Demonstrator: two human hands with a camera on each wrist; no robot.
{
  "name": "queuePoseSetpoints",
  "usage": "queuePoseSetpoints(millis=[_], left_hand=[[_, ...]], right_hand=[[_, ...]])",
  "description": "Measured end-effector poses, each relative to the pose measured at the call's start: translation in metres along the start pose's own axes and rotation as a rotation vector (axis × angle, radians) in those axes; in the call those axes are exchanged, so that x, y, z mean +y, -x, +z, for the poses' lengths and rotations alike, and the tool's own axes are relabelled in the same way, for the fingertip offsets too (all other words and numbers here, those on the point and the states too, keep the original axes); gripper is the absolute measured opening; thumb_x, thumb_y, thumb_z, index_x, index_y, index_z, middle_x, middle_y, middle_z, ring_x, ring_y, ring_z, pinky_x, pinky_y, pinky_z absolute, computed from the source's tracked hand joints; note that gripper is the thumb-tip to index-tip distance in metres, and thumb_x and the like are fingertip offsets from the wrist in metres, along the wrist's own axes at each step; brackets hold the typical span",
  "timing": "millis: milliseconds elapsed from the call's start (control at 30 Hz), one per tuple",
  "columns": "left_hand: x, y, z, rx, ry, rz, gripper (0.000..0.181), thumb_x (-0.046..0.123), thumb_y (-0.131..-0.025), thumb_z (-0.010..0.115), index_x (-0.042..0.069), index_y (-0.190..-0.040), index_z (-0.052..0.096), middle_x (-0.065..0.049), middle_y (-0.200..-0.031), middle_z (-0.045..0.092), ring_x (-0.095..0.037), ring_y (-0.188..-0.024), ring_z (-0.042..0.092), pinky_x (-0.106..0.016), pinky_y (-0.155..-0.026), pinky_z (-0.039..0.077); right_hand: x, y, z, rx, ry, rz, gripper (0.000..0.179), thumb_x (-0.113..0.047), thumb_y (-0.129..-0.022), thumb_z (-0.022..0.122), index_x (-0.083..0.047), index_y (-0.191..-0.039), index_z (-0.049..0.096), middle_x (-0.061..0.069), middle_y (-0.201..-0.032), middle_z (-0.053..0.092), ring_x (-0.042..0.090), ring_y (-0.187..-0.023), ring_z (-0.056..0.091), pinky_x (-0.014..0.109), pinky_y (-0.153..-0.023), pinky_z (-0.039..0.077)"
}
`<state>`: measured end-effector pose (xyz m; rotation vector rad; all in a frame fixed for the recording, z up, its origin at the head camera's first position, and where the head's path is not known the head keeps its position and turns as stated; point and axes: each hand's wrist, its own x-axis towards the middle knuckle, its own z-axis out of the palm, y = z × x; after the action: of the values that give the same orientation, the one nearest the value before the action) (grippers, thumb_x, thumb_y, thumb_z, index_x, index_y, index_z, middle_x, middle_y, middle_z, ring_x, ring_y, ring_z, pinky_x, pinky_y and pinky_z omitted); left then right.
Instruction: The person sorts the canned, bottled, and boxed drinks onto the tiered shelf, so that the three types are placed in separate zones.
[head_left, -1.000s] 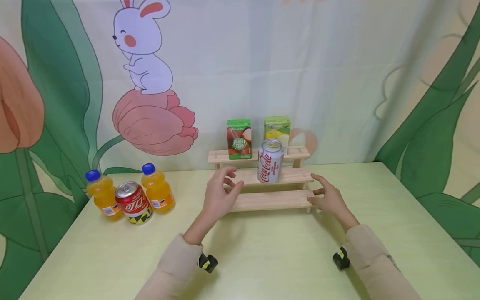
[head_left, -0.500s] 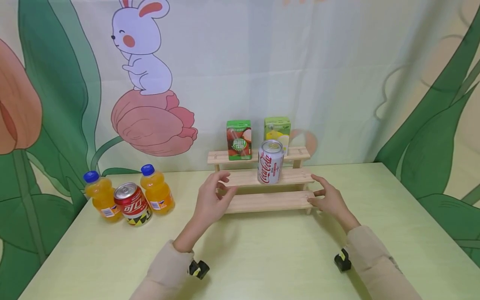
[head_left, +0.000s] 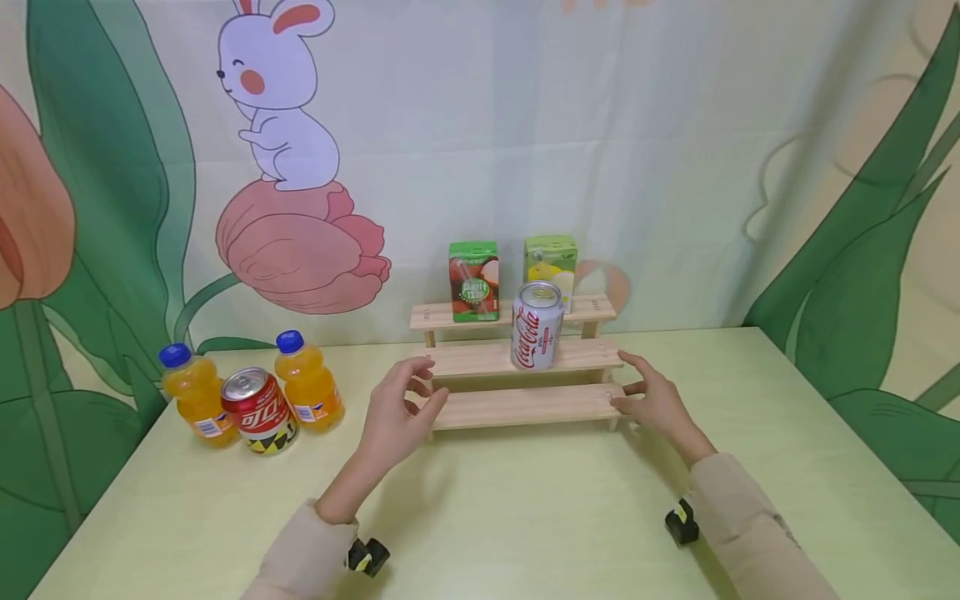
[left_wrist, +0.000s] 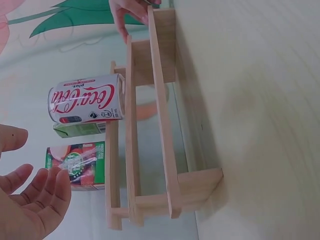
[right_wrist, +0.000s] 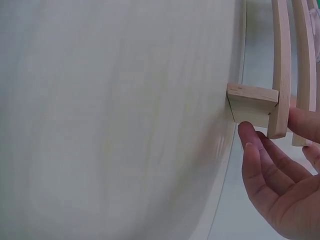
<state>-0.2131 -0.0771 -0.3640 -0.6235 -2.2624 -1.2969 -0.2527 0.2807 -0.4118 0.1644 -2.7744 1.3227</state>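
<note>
A three-tier wooden shelf (head_left: pixel 517 406) stands on the table. Its middle tier carries a white Coca-Cola can (head_left: pixel 537 327), upright and a little right of centre. On the top tier are a red-and-green juice box (head_left: pixel 474 283) and, partly hidden by the can, a light green juice box (head_left: pixel 551 254). My right hand (head_left: pixel 658 406) grips the shelf's right end, with the thumb at the bottom tier and fingers below it in the right wrist view. At the shelf's left end my left hand (head_left: pixel 397 408) hovers with loosely bent fingers, holding nothing; the left wrist view shows a gap to the wood.
Two orange drink bottles (head_left: pixel 309 385) with blue caps stand at the table's left, with a red can (head_left: pixel 260 412) between them. Behind the table (head_left: pixel 525 517) hangs a cloth printed with a rabbit and flowers, close to the shelf's back.
My left hand has moved left and slightly down, from in front of the tiers to beyond their left end. My right hand stays at the right end; shelf and drinks keep their places.
</note>
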Motion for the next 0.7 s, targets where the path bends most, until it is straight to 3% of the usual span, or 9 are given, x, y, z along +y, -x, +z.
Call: queuePoseSetpoints(millis=[233,700], left_hand=[[-0.008,0.006,-0.010,-0.008,-0.033,0.006,0.037,0.003,-0.079,0.068,0.000,-0.113,0.054,-0.011,-0.094,0.056,-0.026,-0.077,0.058,-0.032,-0.054,0.052],[-0.021,0.017,-0.036,-0.014,-0.085,-0.120,0.037,0.003,-0.080,0.067,-0.001,-0.114,0.053,-0.012,-0.099,0.057,-0.027,-0.082,0.057,-0.035,-0.062,0.052]], right_hand=[[0.000,-0.001,0.000,0.015,0.000,0.002,0.071,-0.001,-0.080,0.064,-0.005,-0.141,0.028,0.033,-0.102,0.057,0.029,-0.076,0.064,0.029,-0.054,0.051],[-0.001,-0.001,0.001,0.020,0.016,-0.001,0.070,0.000,-0.080,0.065,-0.005,-0.140,0.028,0.031,-0.099,0.059,0.029,-0.079,0.063,0.029,-0.053,0.050]])
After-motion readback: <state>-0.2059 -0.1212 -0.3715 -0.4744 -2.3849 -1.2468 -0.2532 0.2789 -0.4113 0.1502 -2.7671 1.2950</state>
